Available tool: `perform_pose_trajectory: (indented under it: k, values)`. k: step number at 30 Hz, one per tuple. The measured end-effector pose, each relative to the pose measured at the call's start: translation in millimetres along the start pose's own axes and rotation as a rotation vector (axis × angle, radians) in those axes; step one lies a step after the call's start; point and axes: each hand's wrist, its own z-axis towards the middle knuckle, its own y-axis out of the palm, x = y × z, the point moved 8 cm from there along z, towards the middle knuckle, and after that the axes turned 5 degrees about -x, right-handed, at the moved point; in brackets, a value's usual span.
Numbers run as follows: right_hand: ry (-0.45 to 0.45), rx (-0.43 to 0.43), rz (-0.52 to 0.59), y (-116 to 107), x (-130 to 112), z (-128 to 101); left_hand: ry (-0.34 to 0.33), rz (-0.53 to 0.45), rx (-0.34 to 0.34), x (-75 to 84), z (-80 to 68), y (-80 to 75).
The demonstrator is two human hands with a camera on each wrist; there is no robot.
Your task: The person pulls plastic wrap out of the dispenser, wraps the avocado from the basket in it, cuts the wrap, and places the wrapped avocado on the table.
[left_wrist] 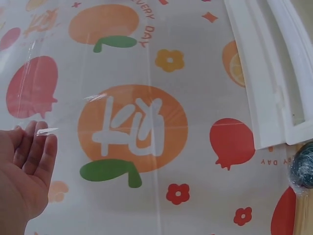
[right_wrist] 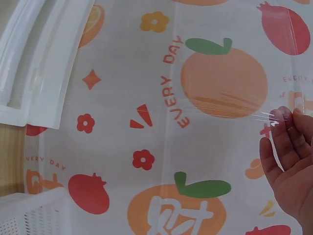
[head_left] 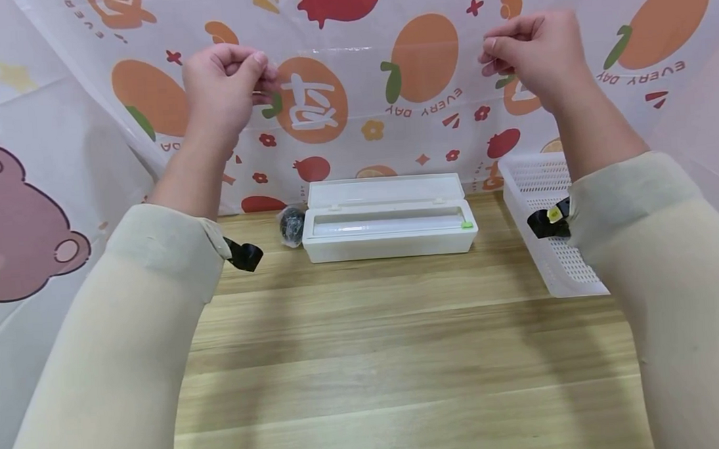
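In the upper part of the head frame, the left hand [head_left: 225, 82] and the right hand [head_left: 530, 51] each pinch a top corner of a clear, thin sheet of plastic cling film [head_left: 366, 115], fingers curled onto it. The film hangs stretched between them, its top edge running left to right, dropping toward the long white plastic dispenser box [head_left: 387, 224] at frame centre. That box lies lengthwise left to right on the wooden table [head_left: 403, 358], lid open.
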Motion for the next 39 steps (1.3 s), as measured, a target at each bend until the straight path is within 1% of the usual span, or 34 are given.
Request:
perform_pose_trajectory:
  k: [7, 11, 14, 18, 25, 29, 36, 39]
  values:
    - [-0.054, 0.027, 0.067, -4, -9, -4, 0.059, -0.060, 0.012, 11.9, -0.4, -0.7]
    - [-0.095, 0.038, 0.134, -5, -15, -6, 0.089, -0.073, 0.026, 17.5, -0.8, -1.5]
    - [-0.128, 0.050, 0.159, -4, -20, -8, 0.109, -0.087, 0.040, 20.1, -1.8, -3.0]
    - [-0.167, 0.066, 0.159, -4, -28, -10, 0.128, -0.109, 0.059, 22.4, -2.8, -5.5]
    - [-0.173, 0.081, 0.156, -3, -39, -14, 0.155, -0.107, 0.077, 27.1, -3.2, -9.3]
    - [-0.203, 0.082, 0.150, -3, -47, -16, 0.164, -0.119, 0.085, 29.6, -4.0, -10.7]
    - [-0.213, 0.079, 0.194, -3, -51, -18, 0.177, -0.113, 0.091, 35.4, -7.0, -10.0]
    - [-0.218, 0.081, 0.213, -4, -52, -19, 0.182, -0.128, 0.092, 37.1, -7.7, -10.1]
